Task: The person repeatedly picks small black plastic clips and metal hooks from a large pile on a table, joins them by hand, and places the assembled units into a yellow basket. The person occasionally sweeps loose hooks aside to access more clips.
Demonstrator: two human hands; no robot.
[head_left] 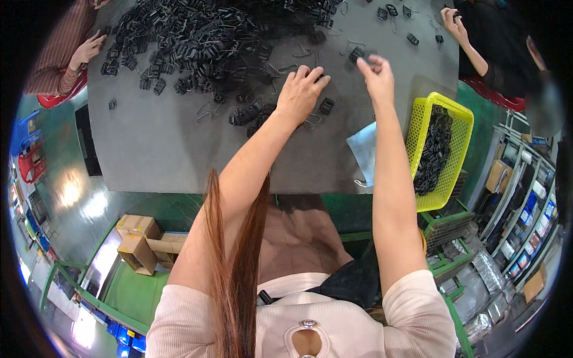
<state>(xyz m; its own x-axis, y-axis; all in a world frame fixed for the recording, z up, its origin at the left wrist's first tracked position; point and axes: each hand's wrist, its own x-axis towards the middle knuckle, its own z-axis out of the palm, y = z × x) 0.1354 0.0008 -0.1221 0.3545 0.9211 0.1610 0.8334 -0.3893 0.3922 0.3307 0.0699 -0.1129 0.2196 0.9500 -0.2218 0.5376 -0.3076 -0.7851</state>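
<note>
My left hand reaches over the table, its fingers bent down with the tips partly hidden. What they hold, if anything, I cannot make out. My right hand is raised at its right, fingers curled and blurred at the tips. Beside its thumb is a black buckle with a wire hook; I cannot tell if they touch. Another black buckle lies just below my left hand. Several more buckles cluster at my left wrist. Bent wire hooks lie near them.
A large heap of black buckles covers the far left of the grey table. At right stands a yellow plastic basket holding black buckles. A light blue face mask lies near my right forearm. Co-workers' hands show at both far corners.
</note>
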